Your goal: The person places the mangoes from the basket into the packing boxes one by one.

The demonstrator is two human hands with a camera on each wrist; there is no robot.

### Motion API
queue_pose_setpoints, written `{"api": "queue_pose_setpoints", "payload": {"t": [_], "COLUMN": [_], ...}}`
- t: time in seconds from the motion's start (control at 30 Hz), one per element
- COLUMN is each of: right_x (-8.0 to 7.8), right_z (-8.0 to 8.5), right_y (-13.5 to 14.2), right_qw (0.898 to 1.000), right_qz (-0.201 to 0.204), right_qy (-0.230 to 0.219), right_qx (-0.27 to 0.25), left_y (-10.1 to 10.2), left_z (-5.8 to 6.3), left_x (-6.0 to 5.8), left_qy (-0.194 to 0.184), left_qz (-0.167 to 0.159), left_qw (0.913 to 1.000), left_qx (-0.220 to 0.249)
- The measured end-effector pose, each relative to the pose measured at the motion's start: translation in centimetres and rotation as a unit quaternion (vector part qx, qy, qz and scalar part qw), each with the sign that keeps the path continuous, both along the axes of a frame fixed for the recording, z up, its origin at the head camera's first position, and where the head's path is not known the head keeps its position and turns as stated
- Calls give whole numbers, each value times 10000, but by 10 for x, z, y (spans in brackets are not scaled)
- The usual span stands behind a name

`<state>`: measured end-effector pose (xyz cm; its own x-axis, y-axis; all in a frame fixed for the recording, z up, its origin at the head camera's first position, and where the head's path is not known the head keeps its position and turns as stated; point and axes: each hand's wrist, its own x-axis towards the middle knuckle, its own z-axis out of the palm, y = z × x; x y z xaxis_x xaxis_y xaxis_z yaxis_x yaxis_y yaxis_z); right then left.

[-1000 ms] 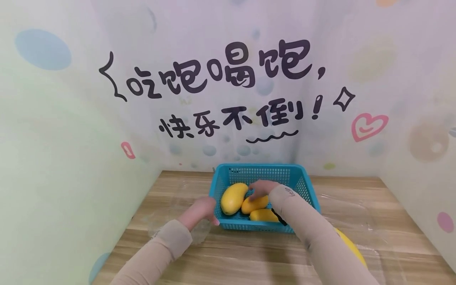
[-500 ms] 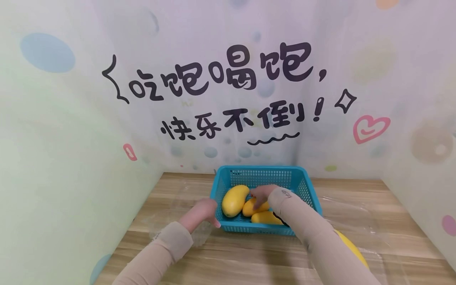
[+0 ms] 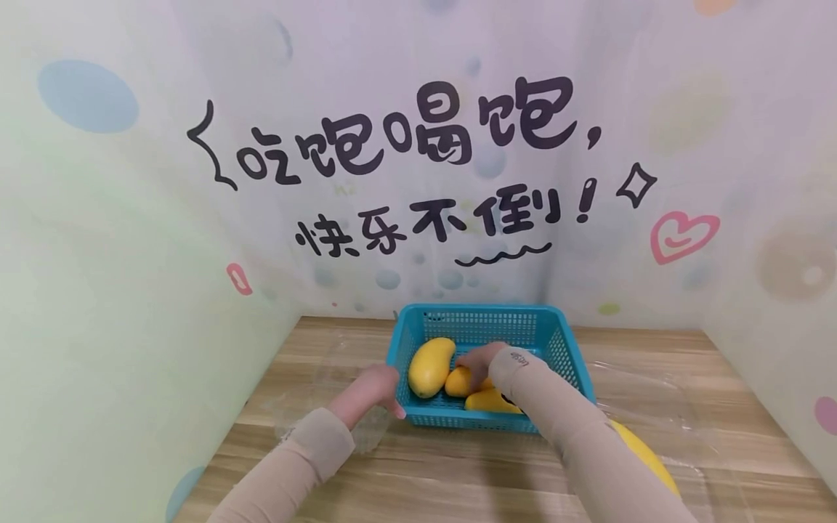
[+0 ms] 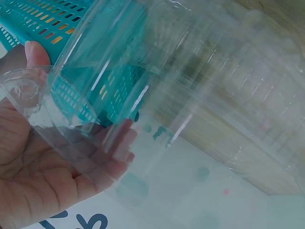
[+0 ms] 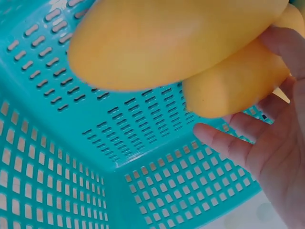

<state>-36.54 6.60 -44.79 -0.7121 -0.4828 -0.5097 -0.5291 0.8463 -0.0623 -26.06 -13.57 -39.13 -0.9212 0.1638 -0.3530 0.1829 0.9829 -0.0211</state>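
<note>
A yellow mango [image 3: 431, 368] lies on the left inside the blue-green basket [image 3: 418, 420]. Beside it is a smaller orange-yellow mango [image 3: 457, 382], with my right hand [image 3: 482, 361] over it. In the right wrist view, the thumb and fingers of that hand [image 5: 274, 138] lie on opposite sides of the smaller mango [image 5: 224, 90], gripping it. Another yellow fruit [image 3: 490, 401] lies at the basket's front, partly covered by the right sleeve. My left hand [image 3: 373, 388] is at the basket's left front corner, its thumb tip at the rim and its fingers loosely bent behind clear plastic [image 4: 190, 95].
Clear plastic containers lie on the wooden table [image 3: 418, 479], one left [image 3: 369, 428] of the basket and others right [image 3: 647, 392] of it. A long yellow thing [image 3: 644, 454] shows past the right sleeve. A patterned wall with large lettering stands behind.
My right hand has closed in further over the smaller mango, and the front fruit has shifted slightly right. The left hand stays at the basket corner.
</note>
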Motion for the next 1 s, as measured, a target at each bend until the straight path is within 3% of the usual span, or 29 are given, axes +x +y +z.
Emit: {"api": "queue_pose_setpoints", "payload": {"t": [0.37,0.53,0.73,1.0], "right_x": [-3,-2,0,-5], "right_z": [-6,1,13,37], "right_y": [4,5,15,42], "right_qw": [9980,9987,9979,9982], "right_qz": [568,438,444,76], "right_qy": [273,179,464,456], "right_qx": [11,-194,-129,-390], "left_y": [1,0,0,-3], "left_z": [-3,-3,-5,-7], "left_x": [-1,-1,0,0], "left_qy": [-5,-53,-25,11], "left_qz": [8,95,87,95], "left_qw": [10000,9998,9998,9995], "left_qx": [98,169,195,295]}}
